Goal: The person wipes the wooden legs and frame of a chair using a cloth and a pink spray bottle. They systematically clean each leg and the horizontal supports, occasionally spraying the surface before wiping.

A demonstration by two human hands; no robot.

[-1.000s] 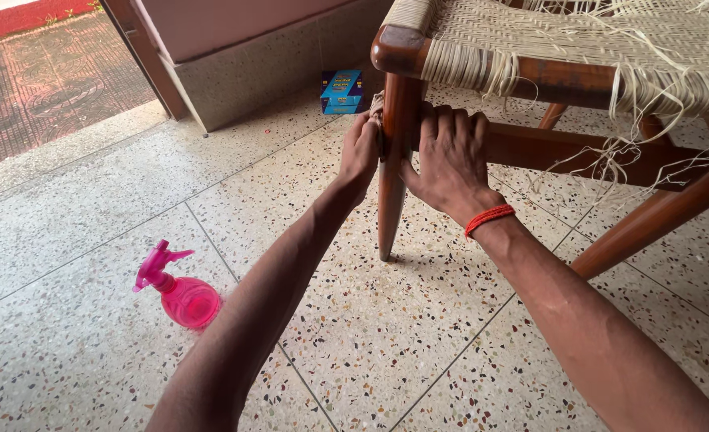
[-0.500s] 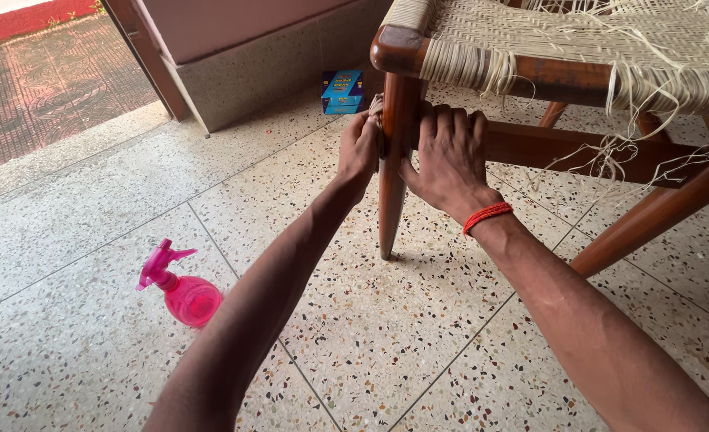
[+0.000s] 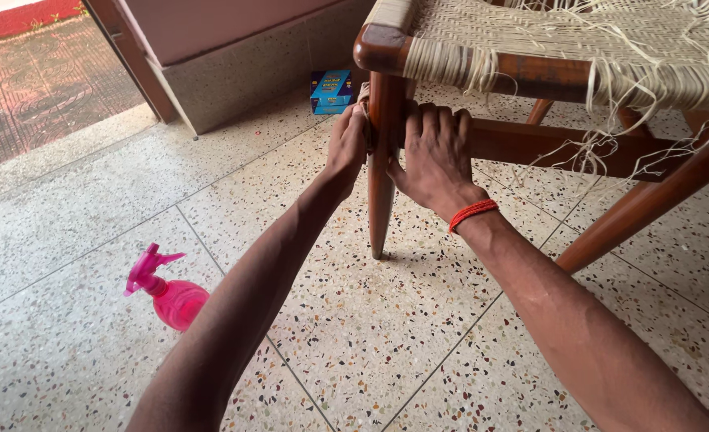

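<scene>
Down at floor level, both my hands are wrapped about the front chair leg (image 3: 378, 172), just under the seat corner. My left hand (image 3: 346, 148) presses the leg's outer side, fingers curled shut on a small pale wad, probably cord or cloth, though I cannot tell which. My right hand (image 3: 433, 156) grips the leg's inner side where the side rail (image 3: 562, 148) joins it, fingers closed over the wood. Above the leg, the woven seat (image 3: 562, 40) looks frayed, loose strands (image 3: 610, 152) dangling, so I judge plenty is unfinished. Left of the leg, a pink spray bottle (image 3: 169, 294) lies on the terrazzo floor (image 3: 370, 344); behind it sits a blue box (image 3: 330, 90).
</scene>
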